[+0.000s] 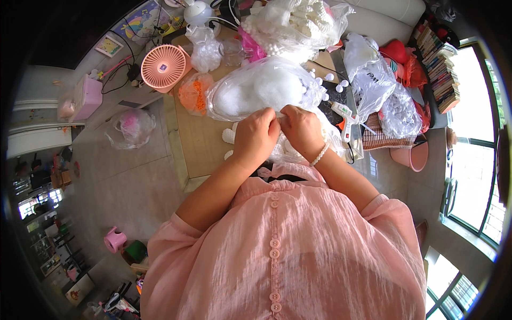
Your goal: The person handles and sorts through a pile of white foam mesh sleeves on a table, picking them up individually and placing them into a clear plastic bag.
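My left hand [258,132] and my right hand [302,130] meet knuckle to knuckle over the near edge of the table. Between their closed fingertips is a small whitish bit, mostly hidden, so I cannot tell what it is. Just beyond them lies a clear plastic bag of white fiber stuffing [264,90]. White crocheted pieces [229,136] lie beside and beneath my hands, some in clear plastic. A white hot glue gun [346,120] rests to the right, near several small white balls [339,88].
A pink fan [164,68] and a bag of orange bits [196,94] stand at the table's left. Bags of white knitted material [304,24] are piled at the back. Right are more plastic bags [370,76], a woven mat [384,134] and a pink bin [410,157].
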The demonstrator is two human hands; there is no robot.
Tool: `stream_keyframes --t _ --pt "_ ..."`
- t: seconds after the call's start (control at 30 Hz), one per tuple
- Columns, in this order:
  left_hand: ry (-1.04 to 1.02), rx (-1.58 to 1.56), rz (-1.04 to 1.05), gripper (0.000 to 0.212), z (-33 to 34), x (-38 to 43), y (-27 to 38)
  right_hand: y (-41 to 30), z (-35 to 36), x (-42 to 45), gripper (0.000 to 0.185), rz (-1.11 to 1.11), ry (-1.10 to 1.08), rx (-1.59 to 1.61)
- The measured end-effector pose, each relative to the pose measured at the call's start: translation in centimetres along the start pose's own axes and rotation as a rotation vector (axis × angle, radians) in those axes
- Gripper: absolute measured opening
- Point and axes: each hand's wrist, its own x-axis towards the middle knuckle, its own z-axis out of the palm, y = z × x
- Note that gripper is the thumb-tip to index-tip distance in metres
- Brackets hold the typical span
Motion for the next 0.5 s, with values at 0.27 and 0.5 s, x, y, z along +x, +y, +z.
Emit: stream_keyframes --t 0.27,0.5 --pt "-0.012 -0.252 -0.348 0.012 1.3 -1.3 -1.2 -0.8 -0.9 0.3 0.022 0.095 -0.118 0.081" --pt "0.072 -0.157 -0.297 0.014 0.2 -0.7 -1.9 -1.9 -2.7 0.4 0.032 0.504 -0.386 0.991"
